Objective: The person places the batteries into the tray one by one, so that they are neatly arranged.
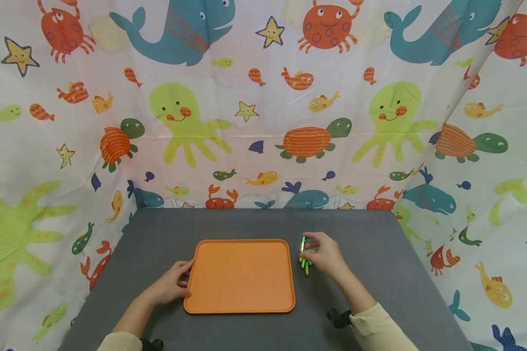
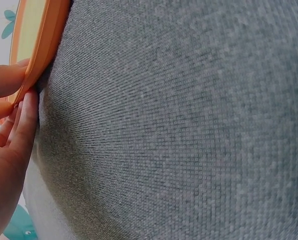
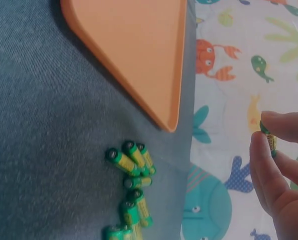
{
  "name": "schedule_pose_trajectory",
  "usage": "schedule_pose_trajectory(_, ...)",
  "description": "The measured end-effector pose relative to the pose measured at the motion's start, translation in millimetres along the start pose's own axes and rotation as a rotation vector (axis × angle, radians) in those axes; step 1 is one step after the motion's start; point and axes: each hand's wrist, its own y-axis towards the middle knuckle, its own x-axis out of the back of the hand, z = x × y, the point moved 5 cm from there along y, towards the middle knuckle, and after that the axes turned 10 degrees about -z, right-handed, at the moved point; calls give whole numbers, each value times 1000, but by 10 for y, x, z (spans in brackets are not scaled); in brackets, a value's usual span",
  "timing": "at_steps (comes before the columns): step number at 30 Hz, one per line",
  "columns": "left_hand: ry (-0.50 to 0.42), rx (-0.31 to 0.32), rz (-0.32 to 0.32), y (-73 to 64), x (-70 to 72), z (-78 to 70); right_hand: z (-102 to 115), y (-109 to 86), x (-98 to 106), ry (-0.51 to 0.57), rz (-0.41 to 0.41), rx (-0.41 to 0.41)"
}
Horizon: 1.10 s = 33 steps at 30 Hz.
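An orange tray [image 1: 240, 275] lies flat on the grey table, with nothing on it. My left hand [image 1: 173, 282] holds its left edge; the left wrist view has the thumb and fingers pinching the tray rim [image 2: 44, 45]. Right of the tray, my right hand [image 1: 327, 254] is raised over a small pile of green and yellow batteries [image 1: 307, 268]. Between its thumb and fingertips it pinches one battery [image 3: 271, 142], clear of the pile. Several loose batteries [image 3: 139, 202] lie on the table in the right wrist view, some touching each other.
The grey table [image 1: 360, 243] extends around the tray on all sides. A white curtain with printed sea animals [image 1: 263, 97] hangs behind the table and along both sides. Dark straps [image 1: 338, 318] sit at the wrists.
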Motion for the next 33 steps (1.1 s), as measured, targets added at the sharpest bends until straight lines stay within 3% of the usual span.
schedule_pose_trajectory(21, -4, 22, -4, 2, -6, 1, 218, 31, -319, 28, 50, 21)
schedule_pose_trajectory(33, -18, -2, 26, -28, -5, -22, 318, 25, -472, 16, 85, 107)
